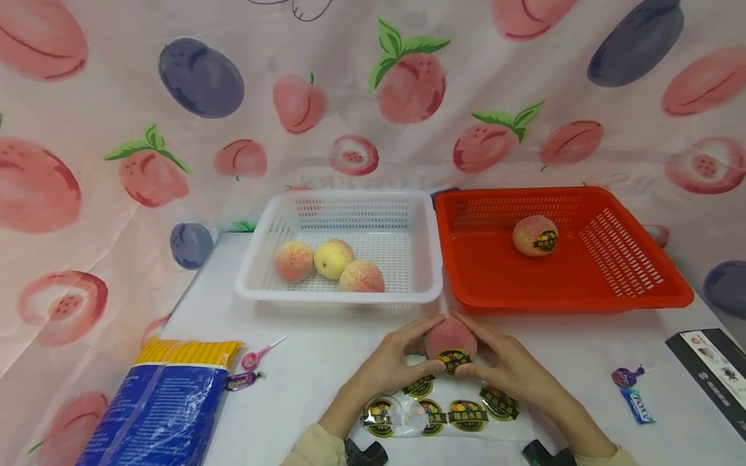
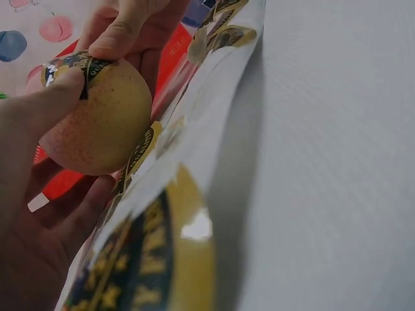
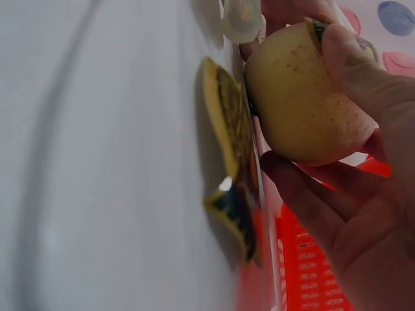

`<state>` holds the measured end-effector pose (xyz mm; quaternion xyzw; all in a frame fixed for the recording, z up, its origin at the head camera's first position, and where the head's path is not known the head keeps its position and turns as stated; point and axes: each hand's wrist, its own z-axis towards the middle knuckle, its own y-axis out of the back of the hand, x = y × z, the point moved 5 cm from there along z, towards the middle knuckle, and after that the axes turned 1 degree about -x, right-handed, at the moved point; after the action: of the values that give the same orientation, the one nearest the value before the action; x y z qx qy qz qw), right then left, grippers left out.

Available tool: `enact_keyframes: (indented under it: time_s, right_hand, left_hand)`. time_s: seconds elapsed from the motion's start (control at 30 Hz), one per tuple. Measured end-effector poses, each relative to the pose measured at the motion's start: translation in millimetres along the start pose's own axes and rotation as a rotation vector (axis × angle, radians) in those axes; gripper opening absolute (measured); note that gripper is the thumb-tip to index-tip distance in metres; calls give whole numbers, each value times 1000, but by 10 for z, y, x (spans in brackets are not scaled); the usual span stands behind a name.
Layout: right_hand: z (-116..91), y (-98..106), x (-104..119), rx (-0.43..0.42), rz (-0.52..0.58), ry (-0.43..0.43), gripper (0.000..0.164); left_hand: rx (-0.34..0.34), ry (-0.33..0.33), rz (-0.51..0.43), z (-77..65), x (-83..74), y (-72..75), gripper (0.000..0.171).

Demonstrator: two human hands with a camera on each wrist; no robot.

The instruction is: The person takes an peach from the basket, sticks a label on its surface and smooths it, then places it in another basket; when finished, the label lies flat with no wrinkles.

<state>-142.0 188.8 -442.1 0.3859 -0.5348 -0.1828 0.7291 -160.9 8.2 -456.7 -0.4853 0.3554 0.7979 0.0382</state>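
Both hands hold one peach (image 1: 449,336) above the near middle of the table. My left hand (image 1: 387,364) grips it from the left, my right hand (image 1: 515,366) from the right. A black and gold label (image 1: 454,361) sits on the peach's near side, and the left wrist view shows both thumbs pressing at it. Below the hands lies a sheet of matching stickers (image 1: 468,415), partly hidden by them. In the right wrist view the peach (image 3: 305,97) rests among curled fingers, its yellow underside showing.
Behind the hands stands a white basket (image 1: 338,296) with three peaches (image 1: 361,277). Beside it, a red basket (image 1: 501,278) holds one labelled peach (image 1: 533,235). A blue and yellow bag (image 1: 169,401) and candies (image 1: 241,380) lie left; more candies (image 1: 637,406) and a black box (image 1: 713,375) lie right.
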Motion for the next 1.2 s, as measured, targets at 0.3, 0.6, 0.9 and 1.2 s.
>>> enact_keyframes:
  time_s: [0.3, 0.6, 0.9, 1.2]
  right_hand:
    - [-3, -38, 20, -18, 107, -32, 80]
    - [-31, -22, -66, 118, 309, -75, 74]
    - [-50, -33, -112, 232, 407, -82, 70]
    - [-90, 262, -372, -185, 884, -138, 27]
  left_hand:
    - [-7, 84, 99, -28, -34, -42, 80]
    - [-76, 24, 136, -18, -50, -46, 76]
    - [-134, -9, 87, -17, -33, -53, 76]
    - [-268, 8, -49, -41, -118, 171, 71]
